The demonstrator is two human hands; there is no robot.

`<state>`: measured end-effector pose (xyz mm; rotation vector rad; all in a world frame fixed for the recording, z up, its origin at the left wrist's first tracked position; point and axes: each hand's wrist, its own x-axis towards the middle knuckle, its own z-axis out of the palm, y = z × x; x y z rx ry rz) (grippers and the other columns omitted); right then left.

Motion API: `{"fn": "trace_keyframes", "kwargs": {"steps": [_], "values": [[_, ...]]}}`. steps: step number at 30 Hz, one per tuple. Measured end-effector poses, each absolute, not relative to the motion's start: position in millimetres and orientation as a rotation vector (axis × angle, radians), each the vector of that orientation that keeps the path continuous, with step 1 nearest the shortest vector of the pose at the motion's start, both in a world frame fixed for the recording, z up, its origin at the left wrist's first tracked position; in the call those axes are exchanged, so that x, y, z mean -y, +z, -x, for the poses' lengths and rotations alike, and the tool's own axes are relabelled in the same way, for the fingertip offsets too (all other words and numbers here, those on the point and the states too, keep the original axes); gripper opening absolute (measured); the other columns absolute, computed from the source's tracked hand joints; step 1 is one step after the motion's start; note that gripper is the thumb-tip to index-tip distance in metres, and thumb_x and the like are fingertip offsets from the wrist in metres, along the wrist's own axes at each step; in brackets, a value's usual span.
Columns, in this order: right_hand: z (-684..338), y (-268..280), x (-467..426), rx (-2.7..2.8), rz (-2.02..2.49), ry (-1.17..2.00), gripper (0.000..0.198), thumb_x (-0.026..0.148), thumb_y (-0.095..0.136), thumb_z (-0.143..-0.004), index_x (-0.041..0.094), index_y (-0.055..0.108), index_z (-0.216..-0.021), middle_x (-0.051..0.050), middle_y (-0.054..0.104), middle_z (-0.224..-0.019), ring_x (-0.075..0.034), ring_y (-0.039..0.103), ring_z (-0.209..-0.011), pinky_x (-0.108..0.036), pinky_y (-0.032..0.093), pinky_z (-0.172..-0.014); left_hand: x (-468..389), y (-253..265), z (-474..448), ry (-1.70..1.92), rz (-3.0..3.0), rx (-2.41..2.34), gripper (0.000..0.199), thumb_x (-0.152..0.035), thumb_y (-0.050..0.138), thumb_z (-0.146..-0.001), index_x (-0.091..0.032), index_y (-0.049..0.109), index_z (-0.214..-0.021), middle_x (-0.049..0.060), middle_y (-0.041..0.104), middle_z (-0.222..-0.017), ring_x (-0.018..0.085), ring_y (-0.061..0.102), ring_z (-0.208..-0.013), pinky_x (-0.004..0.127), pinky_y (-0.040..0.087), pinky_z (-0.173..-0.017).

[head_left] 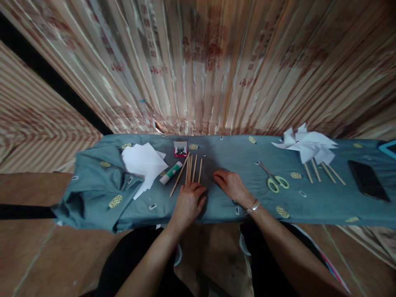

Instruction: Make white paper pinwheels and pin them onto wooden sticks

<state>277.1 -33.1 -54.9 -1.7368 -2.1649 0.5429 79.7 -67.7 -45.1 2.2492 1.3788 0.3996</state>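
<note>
My left hand (188, 202) rests on the cloth with its fingers over the lower ends of several thin wooden sticks (194, 170); its thumb is apart from the fingers. To the right, my right hand (231, 186) has thumb and fingertips pinched together just above the cloth. Something tiny and thin shows at those fingertips, too small to name. Behind the sticks stands a small open red-and-white box (180, 149) with dark metal bits inside. A white-and-green glue stick (171, 173) lies left of the sticks, beside a stack of cut white paper (144, 163).
A grey-green patterned cloth (222, 210) covers the narrow table. Scissors (273, 180) with yellow-green handles lie to the right. Farther right are white paper pinwheels (305, 143) on sticks, a black phone (368, 180) and a blue-edged object (388, 148). A striped curtain (198, 74) hangs behind.
</note>
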Motion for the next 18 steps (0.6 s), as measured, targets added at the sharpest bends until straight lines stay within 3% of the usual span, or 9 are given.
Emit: {"fn": "trace_keyframes", "kwargs": {"steps": [6,18], "values": [[-266.7,-60.0,29.1,2.133,1.633,0.523,0.024,0.019,0.051,-0.095,0.019,0.071,-0.108,-0.01,0.076,-0.105,-0.023,0.072,-0.094,-0.031,0.052,-0.084,66.8,-43.4,-71.0,0.404,-2.23,-1.393,0.027,-0.014,0.061,-0.089,-0.015,0.07,-0.114,0.011,0.069,-0.118,0.028,0.059,-0.112,0.045,0.046,-0.099],[-254.7,-58.6,23.1,2.106,1.507,0.441,0.026,0.019,0.05,-0.094,0.018,0.074,-0.105,-0.011,0.077,-0.105,-0.025,0.072,-0.097,-0.036,0.053,-0.09,72.6,-35.5,-71.9,0.412,-2.201,-1.299,0.021,-0.016,0.062,-0.089,-0.016,0.071,-0.108,0.008,0.071,-0.11,0.027,0.062,-0.107,0.044,0.048,-0.096]]}}
